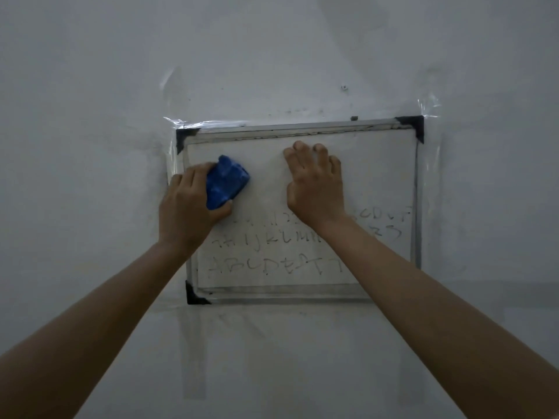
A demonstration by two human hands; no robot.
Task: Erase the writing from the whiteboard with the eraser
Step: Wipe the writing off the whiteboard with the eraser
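Eraser [227, 182] in left hand [189, 204] (gripped).

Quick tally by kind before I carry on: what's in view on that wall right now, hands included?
Hands: 2, left hand and right hand
Eraser: 1, blue, in the left hand
Whiteboard: 1
Black frame corners showing: 3
Total: 7

One head-worn wide-angle camera (the only view) faces a pale grey wall [90, 86] straight on, close enough that both forearms reach the taped metal-framed whiteboard [381, 176].
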